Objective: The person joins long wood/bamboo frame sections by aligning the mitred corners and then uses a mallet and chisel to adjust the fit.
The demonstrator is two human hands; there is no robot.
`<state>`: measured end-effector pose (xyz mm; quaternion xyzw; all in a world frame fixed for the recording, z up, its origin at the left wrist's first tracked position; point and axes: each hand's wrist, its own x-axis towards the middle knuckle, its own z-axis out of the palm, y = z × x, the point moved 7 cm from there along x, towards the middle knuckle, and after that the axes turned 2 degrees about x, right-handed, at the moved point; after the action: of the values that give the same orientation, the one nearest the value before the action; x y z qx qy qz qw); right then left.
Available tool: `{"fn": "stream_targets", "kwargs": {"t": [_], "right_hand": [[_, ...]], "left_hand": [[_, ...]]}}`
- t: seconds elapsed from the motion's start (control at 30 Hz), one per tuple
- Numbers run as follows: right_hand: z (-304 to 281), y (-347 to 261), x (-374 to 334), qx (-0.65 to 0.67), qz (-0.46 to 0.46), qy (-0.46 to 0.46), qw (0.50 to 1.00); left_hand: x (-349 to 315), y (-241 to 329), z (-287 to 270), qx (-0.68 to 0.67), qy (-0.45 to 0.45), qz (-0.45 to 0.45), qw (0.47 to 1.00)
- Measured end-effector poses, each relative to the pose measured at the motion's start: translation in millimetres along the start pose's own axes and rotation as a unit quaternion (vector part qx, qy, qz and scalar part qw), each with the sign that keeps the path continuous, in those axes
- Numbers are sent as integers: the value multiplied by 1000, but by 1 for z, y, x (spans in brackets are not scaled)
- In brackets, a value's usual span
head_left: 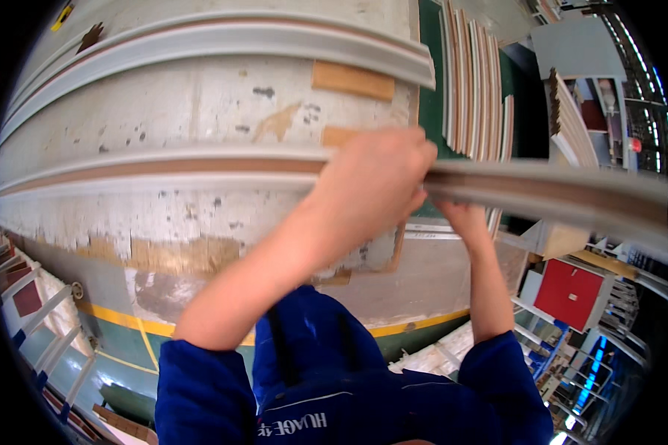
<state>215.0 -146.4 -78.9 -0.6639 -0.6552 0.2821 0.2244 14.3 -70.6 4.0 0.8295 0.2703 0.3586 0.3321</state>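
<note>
A long white moulding strip with a brown band (230, 165) runs across in front of me, past the table's right end. My left hand (378, 174) is closed over it, near the table's right edge, covering a piece of its length. Just to the right, my right hand (464, 215) reaches up to the strip from below; its fingers are mostly hidden behind it. The strip's right part is blurred. Farther back, a second white moulding (223, 41) lies across the worn pale tabletop (223, 96).
Wooden blocks (352, 79) sit on the table. More strips (475, 81) lie side by side on a green surface at the right. A red-fronted cabinet (570, 293) stands at lower right, near metal racks. White rack bars (59, 319) are at lower left.
</note>
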Motion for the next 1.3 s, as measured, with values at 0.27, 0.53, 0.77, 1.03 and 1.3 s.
{"fn": "stream_targets", "kwargs": {"t": [0.27, 0.53, 0.77, 1.03, 1.3], "right_hand": [[-5, -43, 2, 166, 97, -21, 981], [-7, -57, 17, 123, 82, -47, 988], [-6, -57, 22, 121, 72, -48, 989], [-7, -58, 19, 117, 75, -54, 989], [-25, -65, 15, 141, 93, -78, 983]], "left_hand": [[-4, 5, 8, -11, -145, -65, 987], [4, -2, 7, 37, -183, -36, 982], [11, -7, 5, 47, -158, -3, 986], [7, -1, 6, 78, -170, 21, 982], [2, 2, 8, 10, -164, -64, 984]]}}
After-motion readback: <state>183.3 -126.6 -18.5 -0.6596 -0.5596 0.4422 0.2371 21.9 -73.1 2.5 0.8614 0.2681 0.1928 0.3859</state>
